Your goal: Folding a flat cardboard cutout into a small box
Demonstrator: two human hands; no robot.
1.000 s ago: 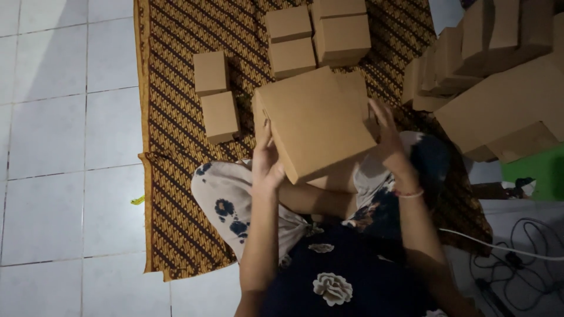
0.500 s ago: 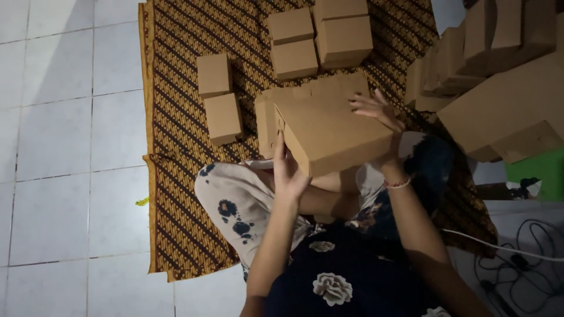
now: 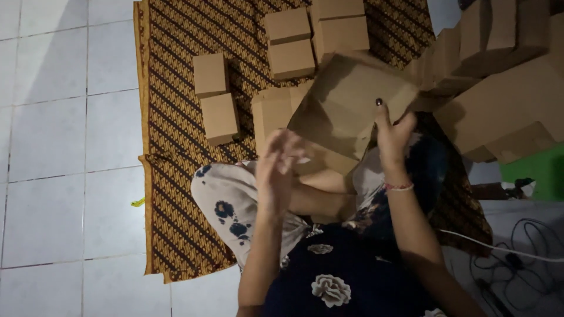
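Two small cardboard boxes [image 3: 216, 97] sit on the patterned mat [image 3: 170, 117]. The left hand [image 3: 276, 170] is motion-blurred, fingers spread, seemingly holding nothing. The right hand [image 3: 392, 138] has its grip closed on the tilted brown box [image 3: 349, 108] above the lap; the stacked cartons [image 3: 505, 88] are cut off at right.

light: dim indoor, warm cast | brightest: white floor tiles [image 3: 53, 117] at the left, evenly lit, no glare | shadows: soft, dark patch beneath the raised cardboard box [image 3: 346, 108], right side murky | blur: left hand [image 3: 276, 170] smeared by motion, right hand [image 3: 393, 138] sharper | focus: patterned mat [image 3: 176, 117] fairly crisp | noise: grainy in dark areas
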